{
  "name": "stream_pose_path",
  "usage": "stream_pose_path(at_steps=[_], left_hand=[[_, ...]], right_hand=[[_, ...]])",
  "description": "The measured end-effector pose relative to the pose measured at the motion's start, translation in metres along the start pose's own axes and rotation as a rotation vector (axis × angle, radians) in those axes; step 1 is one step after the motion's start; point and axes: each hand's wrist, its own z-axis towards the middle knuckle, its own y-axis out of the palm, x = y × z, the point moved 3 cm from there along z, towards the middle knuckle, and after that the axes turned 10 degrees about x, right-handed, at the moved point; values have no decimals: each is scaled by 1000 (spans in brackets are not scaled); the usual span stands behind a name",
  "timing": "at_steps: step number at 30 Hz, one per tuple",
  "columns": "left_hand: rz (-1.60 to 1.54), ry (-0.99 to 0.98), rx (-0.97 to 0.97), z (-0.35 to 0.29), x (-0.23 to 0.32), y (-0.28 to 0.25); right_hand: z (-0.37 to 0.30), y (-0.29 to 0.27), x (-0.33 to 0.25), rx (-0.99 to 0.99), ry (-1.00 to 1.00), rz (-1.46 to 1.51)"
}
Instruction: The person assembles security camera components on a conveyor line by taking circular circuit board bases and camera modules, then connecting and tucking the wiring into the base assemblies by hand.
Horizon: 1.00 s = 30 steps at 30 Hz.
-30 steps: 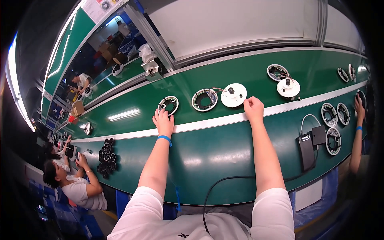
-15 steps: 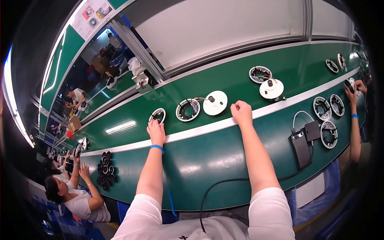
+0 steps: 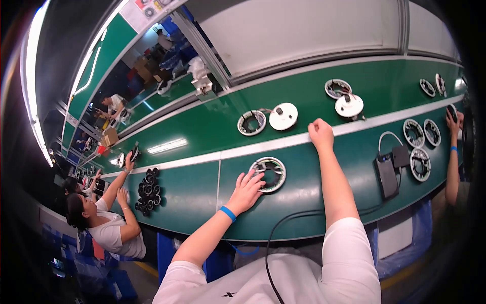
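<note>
My left hand point(image 3: 245, 192), a blue band at its wrist, rests on the near green tabletop with its fingers over the left rim of a round white-rimmed ring housing point(image 3: 274, 188). Dark parts and wiring show inside that ring. Farther right, my right hand point(image 3: 321, 135) is closed over the pale strip; whatever its fingers hold, if anything, is hidden. Beyond it, on the far green surface, a white disc with a black lens part point(image 3: 286, 117) lies beside another ring housing point(image 3: 251, 133), joined by thin wires.
A second white disc point(image 3: 349, 107) overlaps a ring point(image 3: 337, 81) farther back. On the right lie several rings point(image 3: 420, 177) and a black power pack point(image 3: 387, 180) with cables. Left stands a cluster of black ring parts point(image 3: 148, 195). Co-workers point(image 3: 114, 228) sit at both sides.
My left hand has brought the ring housing from the far green surface across the pale strip onto the near tabletop. My right hand stays closed near the strip. The view has shifted.
</note>
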Motion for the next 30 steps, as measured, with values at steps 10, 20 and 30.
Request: stream_pose_path(at_steps=[10, 20, 30], left_hand=[[50, -295, 233, -8, -2, 3], [-49, -360, 47, -33, 103, -11], [79, -127, -147, 10, 138, -20]], right_hand=[[-105, -57, -49, -548, -178, 56], [-177, -117, -64, -477, -323, -118], [-204, -137, -70, -279, -244, -169]])
